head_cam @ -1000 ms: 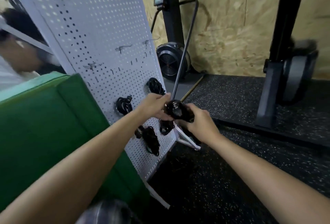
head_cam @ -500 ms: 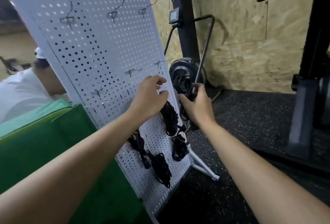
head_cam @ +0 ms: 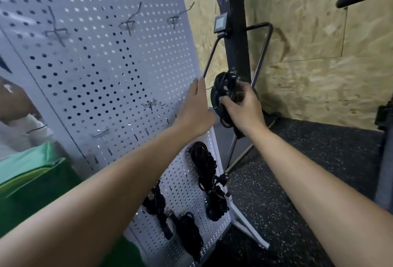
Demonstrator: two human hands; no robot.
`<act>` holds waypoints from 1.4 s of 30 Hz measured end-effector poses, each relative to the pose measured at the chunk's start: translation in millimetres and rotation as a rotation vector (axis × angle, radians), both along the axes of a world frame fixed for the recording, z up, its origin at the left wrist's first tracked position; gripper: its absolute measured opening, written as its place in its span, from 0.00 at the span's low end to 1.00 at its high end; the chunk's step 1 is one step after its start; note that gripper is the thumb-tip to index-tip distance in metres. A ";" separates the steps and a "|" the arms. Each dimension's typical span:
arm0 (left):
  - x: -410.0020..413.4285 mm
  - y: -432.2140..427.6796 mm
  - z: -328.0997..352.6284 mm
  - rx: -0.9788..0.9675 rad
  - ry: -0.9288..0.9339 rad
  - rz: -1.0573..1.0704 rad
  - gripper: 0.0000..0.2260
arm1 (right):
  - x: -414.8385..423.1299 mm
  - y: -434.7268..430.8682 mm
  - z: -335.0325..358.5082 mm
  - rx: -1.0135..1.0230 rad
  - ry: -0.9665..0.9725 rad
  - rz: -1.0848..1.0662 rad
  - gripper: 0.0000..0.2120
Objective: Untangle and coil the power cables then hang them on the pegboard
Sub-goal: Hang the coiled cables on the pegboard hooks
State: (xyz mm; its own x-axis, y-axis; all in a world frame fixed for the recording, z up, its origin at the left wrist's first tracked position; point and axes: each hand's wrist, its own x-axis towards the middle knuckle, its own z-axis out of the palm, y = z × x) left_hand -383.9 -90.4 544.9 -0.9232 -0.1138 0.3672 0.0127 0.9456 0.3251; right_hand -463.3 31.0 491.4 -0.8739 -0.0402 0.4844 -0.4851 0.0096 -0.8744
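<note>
A white pegboard [head_cam: 102, 71] leans on a stand at the left, with several metal hooks [head_cam: 152, 104] sticking out of it. Several black coiled cables [head_cam: 203, 166] hang on its lower part. My right hand [head_cam: 244, 107] grips another black coiled cable [head_cam: 221, 88] just past the board's right edge, its plug pointing up. With straight fingers, my left hand [head_cam: 196, 109] rests against the board's right edge, beside that coil.
A black exercise machine post [head_cam: 236, 22] with a small display [head_cam: 220, 24] and a thin metal frame [head_cam: 260, 54] stands right behind the coil. A green cloth [head_cam: 32, 183] lies at the lower left. A person in white [head_cam: 19, 122] is behind the board.
The view has risen up the board. My right hand has lifted the coil higher, to the board's right edge. My left hand has let go of it and moved onto the board.
</note>
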 end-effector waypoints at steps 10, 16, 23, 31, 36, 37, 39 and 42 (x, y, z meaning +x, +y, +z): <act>-29.1 -22.5 -9.4 0.151 0.068 0.048 0.35 | -23.1 -24.7 -1.3 0.018 0.087 0.043 0.22; -22.6 -29.0 -9.8 0.310 0.111 0.059 0.33 | -28.2 -41.4 -18.5 0.109 0.034 0.049 0.23; -5.4 -20.5 -9.0 0.367 0.136 0.081 0.33 | -26.1 -47.3 -9.7 0.182 0.020 0.051 0.24; 35.4 -15.6 -16.7 0.378 0.175 0.072 0.30 | -15.5 -36.2 -3.8 0.334 -0.064 0.120 0.37; 50.7 -6.1 -35.9 0.304 0.206 0.035 0.29 | 3.2 -17.6 -11.4 0.382 -0.091 0.124 0.39; 53.6 0.1 -41.7 0.261 0.202 0.006 0.27 | 10.2 -8.8 -14.9 0.395 -0.095 0.125 0.38; 54.2 5.9 -54.1 0.171 0.177 -0.058 0.25 | 20.8 3.1 -24.0 0.444 -0.086 0.140 0.34; 56.9 16.6 -83.9 0.084 0.117 -0.127 0.24 | 39.0 28.4 -48.4 0.540 -0.078 0.133 0.31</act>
